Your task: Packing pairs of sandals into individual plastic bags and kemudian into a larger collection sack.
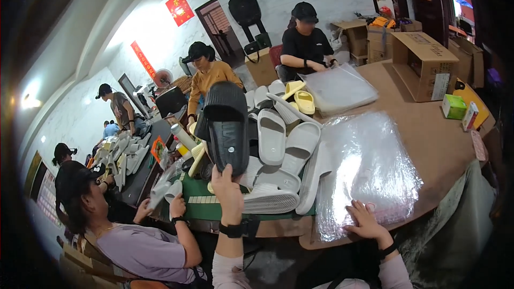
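A black slide slipper [229,139] stands upright in my left hand [228,194], which grips it at the heel end. Another dark edge shows behind it on the left; whether that is its mate I cannot tell. Resting on a stack of clear plastic bags [369,166], my right hand [368,221] lies with its fingers outstretched. Grey slippers [272,135] are heaped just beyond and right of my left hand, some of them tilted on their sides. Yellow slippers [304,101] lie at the far side of the heap.
Another pile of clear bags [340,88] lies farther back, before a person in black. An open cardboard box [425,64] stands at the table's far right, near a green box [454,107]. A person in a lilac shirt [144,249] handles slippers close on my left.
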{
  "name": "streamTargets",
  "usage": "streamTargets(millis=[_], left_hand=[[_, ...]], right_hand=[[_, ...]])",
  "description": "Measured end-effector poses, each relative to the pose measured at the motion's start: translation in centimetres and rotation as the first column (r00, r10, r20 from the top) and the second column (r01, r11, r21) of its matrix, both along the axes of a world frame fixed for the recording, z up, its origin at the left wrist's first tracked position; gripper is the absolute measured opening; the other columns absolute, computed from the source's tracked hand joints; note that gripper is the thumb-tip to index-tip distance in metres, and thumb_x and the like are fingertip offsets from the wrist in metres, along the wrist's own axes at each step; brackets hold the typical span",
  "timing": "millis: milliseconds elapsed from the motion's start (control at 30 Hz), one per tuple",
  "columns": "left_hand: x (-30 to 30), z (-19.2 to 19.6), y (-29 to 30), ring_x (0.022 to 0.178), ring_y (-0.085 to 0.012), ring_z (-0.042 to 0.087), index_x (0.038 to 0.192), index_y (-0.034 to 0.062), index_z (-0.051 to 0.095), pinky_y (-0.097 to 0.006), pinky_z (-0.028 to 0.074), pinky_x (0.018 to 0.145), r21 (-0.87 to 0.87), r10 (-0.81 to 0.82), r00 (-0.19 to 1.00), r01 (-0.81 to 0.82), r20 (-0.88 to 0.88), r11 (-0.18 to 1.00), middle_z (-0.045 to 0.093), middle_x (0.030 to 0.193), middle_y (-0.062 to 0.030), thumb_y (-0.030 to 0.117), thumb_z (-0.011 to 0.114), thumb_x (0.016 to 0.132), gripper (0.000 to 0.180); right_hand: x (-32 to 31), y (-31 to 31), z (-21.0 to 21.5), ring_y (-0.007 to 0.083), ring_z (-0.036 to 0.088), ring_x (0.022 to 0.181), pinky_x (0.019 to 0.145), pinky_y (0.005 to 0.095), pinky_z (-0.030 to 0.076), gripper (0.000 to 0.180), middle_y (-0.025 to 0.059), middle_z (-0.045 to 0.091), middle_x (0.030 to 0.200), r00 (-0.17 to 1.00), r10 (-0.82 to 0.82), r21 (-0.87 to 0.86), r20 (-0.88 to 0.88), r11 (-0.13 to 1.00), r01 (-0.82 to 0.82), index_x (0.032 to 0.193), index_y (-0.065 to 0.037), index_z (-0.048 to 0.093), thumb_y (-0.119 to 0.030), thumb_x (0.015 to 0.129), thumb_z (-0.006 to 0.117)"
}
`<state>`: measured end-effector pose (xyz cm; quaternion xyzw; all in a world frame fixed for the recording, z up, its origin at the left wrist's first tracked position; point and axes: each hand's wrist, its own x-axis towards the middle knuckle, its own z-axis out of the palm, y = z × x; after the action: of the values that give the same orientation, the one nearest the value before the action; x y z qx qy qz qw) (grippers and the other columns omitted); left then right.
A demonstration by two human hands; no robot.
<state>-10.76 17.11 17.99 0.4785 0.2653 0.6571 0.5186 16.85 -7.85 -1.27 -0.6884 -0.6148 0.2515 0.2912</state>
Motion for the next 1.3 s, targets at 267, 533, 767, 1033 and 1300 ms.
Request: streamTargets(millis=[267,533,767,1033,1300], left_hand=[[6.8,0.8,-11.7,0.099,-0.0159,0.058,0.129,0.0006,0.042,-0.03,0.049,0.086,-0.119,-0.183,0.944,0.222,0.274,0.968,0.056,0.116,-0.0076,-0.002,0.054,0.09,0.041],[10.7,-3.5,-20.5,0.104,-0.0145,0.058,0.133,-0.0027,0.04,-0.028,0.049,0.089,-0.392,-0.555,0.78,0.626,0.29,0.674,0.056,0.118,-0.0091,0.001,0.057,0.093,0.044],[14.5,-9.6,-20.1,0.102,-0.0169,0.06,0.131,-0.0013,0.042,-0.032,0.051,0.086,-0.511,-0.647,0.66,0.734,0.382,0.448,0.059,0.119,-0.0109,0.006,0.054,0.096,0.038],[15.8,-12.3,-19.3,0.094,-0.0165,0.062,0.124,-0.0006,0.046,-0.031,0.053,0.079,-0.574,-0.602,0.754,0.623,0.262,0.531,0.061,0.112,-0.011,0.012,0.058,0.095,0.033],[15.7,-12.9,-19.4,0.087,-0.0123,0.061,0.12,-0.0001,0.05,-0.027,0.051,0.074,-0.63,-0.535,0.811,0.548,0.238,0.551,0.062,0.103,-0.0065,0.015,0.063,0.093,0.034]], right_hand=[[0.4,-0.1,-0.4,0.0408,0.022,0.142,0.114,0.0507,0.013,0.077,0.0257,0.03,0.149,0.999,-0.012,0.033,-0.043,0.999,0.013,0.142,-0.007,0.038,-0.051,0.084,0.063],[0.8,-0.6,-3.2,0.028,0.046,0.128,0.109,0.0403,0.033,0.071,0.0152,0.053,0.134,0.925,-0.039,0.051,-0.378,0.997,0.063,0.139,-0.006,0.043,-0.027,0.079,0.075],[0.0,-0.7,-1.6,0.0237,0.056,0.116,0.097,0.0376,0.046,0.071,0.0124,0.057,0.13,0.839,-0.139,-0.084,-0.526,0.99,0.111,0.136,-0.004,0.045,-0.012,0.074,0.079],[1.4,-1.7,-2.0,0.018,0.06,0.104,0.088,0.0328,0.051,0.066,0.011,0.057,0.12,0.795,-0.178,-0.151,-0.58,0.982,0.11,0.133,-0.002,0.041,-0.008,0.078,0.076],[0.8,-3.9,-3.7,0.0251,0.043,0.127,0.105,0.0377,0.037,0.08,0.0163,0.038,0.141,0.783,-0.176,0.195,-0.596,0.915,0.354,0.149,-0.001,0.016,0.004,0.081,0.058]])
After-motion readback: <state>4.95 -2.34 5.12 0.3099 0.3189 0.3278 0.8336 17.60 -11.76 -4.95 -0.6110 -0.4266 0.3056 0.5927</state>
